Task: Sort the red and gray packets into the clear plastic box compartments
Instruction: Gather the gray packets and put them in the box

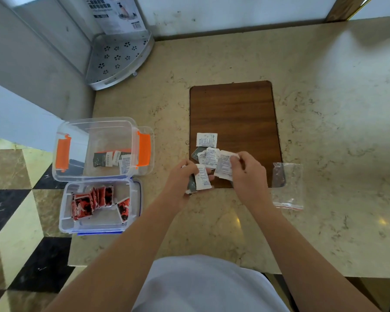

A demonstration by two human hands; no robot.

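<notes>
Left hand: the left hand (185, 174) is curled around a small bunch of gray packets (202, 179). Its fingers press them tight. One white back shows on top, with a gray face peeking out under it.
Right hand: the right hand (245, 168) pinches one packet (223, 166) by its top edge, between thumb and fingers. This packet touches the bunch in the other hand.
Loose pile: a few more packets (208, 154) lie on the brown board (232, 109), just at 12 o'clock from the hands. One lone packet (206, 139) sits a bit further up, on the same side.
Gray box: the clear box with orange clips (95, 149) sits at 9 o'clock from the hands. It already has some gray packets in its near corner.
Red box: the clear box with red packets (101, 206) sits just under the gray box, touching it, at 8 o'clock from the hands. It looks done, since I see no red packets left on the board.
Step now: I think the hands are gathering gray packets into one bunch.
How to do it well: slide the pinched packet flat onto the bunch so the edges line up. Squeeze gently so none slip out. Pick up the rest too, then carry them all over to the box with orange clips, not the red one.
Watch out: the empty bag (287, 185) lies on the surface at 3 o'clock. It looks light, so an arm could sweep it off.
</notes>
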